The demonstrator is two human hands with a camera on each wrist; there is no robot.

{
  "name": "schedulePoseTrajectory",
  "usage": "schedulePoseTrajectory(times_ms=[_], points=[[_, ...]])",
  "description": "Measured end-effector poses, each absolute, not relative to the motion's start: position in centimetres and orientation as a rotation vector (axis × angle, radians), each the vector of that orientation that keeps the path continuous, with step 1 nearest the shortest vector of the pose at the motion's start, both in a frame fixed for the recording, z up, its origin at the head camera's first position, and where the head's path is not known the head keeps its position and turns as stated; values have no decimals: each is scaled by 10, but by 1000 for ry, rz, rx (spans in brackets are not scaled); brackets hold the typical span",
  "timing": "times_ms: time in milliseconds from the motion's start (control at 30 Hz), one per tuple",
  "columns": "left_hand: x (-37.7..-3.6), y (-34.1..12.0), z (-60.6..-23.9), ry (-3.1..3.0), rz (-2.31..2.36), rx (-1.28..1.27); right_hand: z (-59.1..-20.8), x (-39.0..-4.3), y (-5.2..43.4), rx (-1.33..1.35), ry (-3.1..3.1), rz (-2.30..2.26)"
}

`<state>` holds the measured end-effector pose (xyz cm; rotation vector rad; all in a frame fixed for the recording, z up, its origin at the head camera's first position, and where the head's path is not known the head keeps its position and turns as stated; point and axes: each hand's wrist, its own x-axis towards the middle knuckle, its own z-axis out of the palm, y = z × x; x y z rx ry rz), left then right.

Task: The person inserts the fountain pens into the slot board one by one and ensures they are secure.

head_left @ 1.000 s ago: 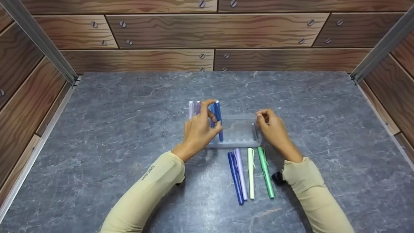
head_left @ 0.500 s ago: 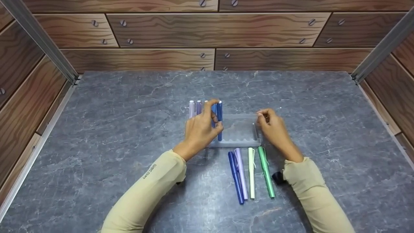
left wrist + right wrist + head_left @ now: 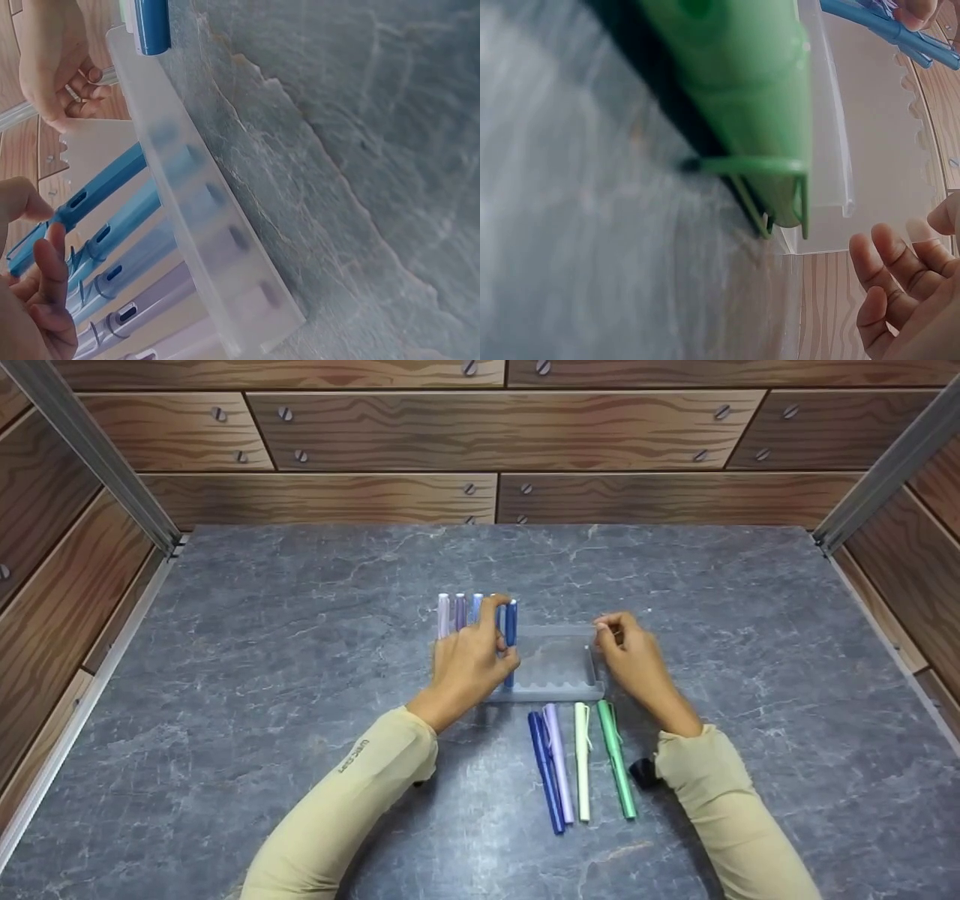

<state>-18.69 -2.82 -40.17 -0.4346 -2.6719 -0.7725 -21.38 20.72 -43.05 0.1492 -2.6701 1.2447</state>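
Since 1 second ago the dark blue pen point(image 3: 510, 641) has settled lower and straighter beside the others while the left hand's thumb slid up along it; the right hand has stayed put.

Head view: the left hand point(image 3: 469, 664) pinches the dark blue pen, thumb on its barrel, at the frosted, translucent plastic tray point(image 3: 559, 690) with a scalloped front rim, at the centre of the grey marbled table point(image 3: 225, 660). 3 pastel pens point(image 3: 459, 611) stand at 9 o'clock of it. The right hand point(image 3: 634, 660), fingers curled, pinches the tray's right wall. At 6 o'clock of the tray lie 4 pens point(image 3: 581, 761): blue, lilac, cream, green. Small print on the left sleeve point(image 3: 352, 755) is unreadable.

Left wrist view: matte barrels with oval windows lie in the tray's grooves point(image 3: 217, 225); thumb and finger close on the blue one point(image 3: 82, 206).

Right wrist view: the glossy green pen point(image 3: 742, 97) with a wire clip fills the frame; the fingers point(image 3: 900, 277) curl loosely near the tray's edge, and whether they grip it I cannot tell here.
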Motion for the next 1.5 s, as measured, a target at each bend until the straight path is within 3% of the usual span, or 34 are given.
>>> schedulePoseTrajectory(times_ms=[633, 1500], points=[[-185, -31, -399, -2710, -767, -446, -430, -214, 208, 156, -2684, 1244], [-147, -20, -403, -2904, -904, -540, -431, -214, 207, 142, -2663, 1245]])
